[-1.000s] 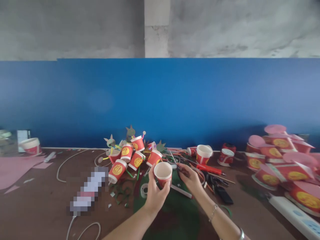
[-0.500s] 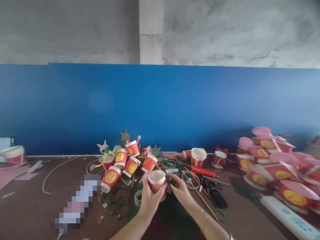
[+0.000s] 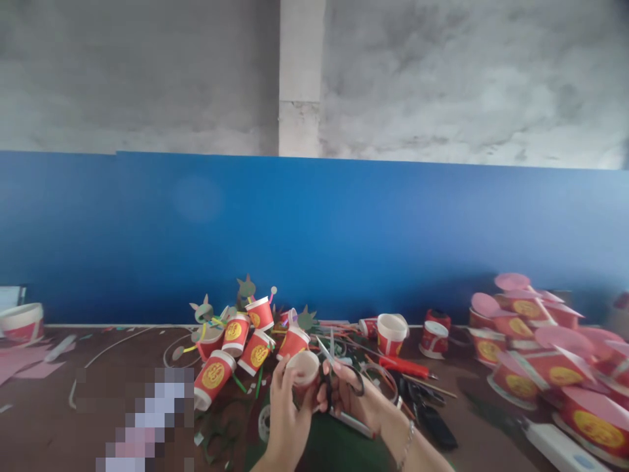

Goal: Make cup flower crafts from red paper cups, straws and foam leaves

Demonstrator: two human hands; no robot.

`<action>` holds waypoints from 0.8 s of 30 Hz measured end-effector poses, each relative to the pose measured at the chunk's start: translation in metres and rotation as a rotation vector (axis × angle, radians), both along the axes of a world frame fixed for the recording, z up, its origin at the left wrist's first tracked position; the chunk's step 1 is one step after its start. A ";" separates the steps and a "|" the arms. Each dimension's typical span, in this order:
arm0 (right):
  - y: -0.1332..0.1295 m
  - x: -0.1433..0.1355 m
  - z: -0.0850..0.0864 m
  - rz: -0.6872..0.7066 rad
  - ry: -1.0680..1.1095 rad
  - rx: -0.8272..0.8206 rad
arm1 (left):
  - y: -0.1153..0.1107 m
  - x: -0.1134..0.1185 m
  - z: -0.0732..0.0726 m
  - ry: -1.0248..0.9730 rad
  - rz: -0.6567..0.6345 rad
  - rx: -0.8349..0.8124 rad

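Note:
My left hand (image 3: 289,410) is wrapped round a paper cup (image 3: 303,368), whose white rim faces up. Just to its right, my right hand (image 3: 351,390) holds black-handled scissors (image 3: 330,359), with the two blades spread apart and pointing up and away. A silvery stick-like tool (image 3: 352,423) lies below my right hand; whether the hand touches it, I cannot tell. Behind the held cup is a heap of red and white cups with yellow emblems (image 3: 215,377), some bearing paper animal heads. A white tape roll (image 3: 265,423) sits left of my left hand.
Cups with pink discs (image 3: 563,373) are piled at the right, near a white power strip (image 3: 560,449). An orange-red tool (image 3: 403,367) and a black object (image 3: 436,426) lie right of my right hand. Pink paper (image 3: 42,368) is at the far left. A blue panel (image 3: 314,242) stands behind the table.
The scissors have turned in my right hand, and their blades now show spread. The cup sits slightly lower and further left. The whole view has shifted, with the table lower in the picture.

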State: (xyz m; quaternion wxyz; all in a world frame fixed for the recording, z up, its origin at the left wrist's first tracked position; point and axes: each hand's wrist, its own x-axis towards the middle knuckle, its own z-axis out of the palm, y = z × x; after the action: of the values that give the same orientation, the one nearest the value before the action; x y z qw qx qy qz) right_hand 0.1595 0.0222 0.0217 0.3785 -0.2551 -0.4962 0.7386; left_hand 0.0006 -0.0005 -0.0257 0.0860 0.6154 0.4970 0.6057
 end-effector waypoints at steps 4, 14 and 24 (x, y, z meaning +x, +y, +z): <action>-0.003 0.008 -0.010 0.262 0.082 0.036 | 0.006 -0.008 -0.003 0.161 0.102 -0.003; -0.008 0.020 -0.007 0.549 -0.085 -0.008 | 0.000 -0.012 0.014 0.282 0.148 -0.008; -0.007 0.019 -0.006 0.500 -0.097 -0.013 | 0.000 -0.013 0.013 0.190 0.043 -0.020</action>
State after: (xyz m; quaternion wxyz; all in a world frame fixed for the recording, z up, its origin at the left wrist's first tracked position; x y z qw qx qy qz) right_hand 0.1786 0.0149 0.0159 0.1579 -0.1619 -0.5567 0.7993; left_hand -0.0126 -0.0002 -0.0126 0.0316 0.6582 0.5221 0.5414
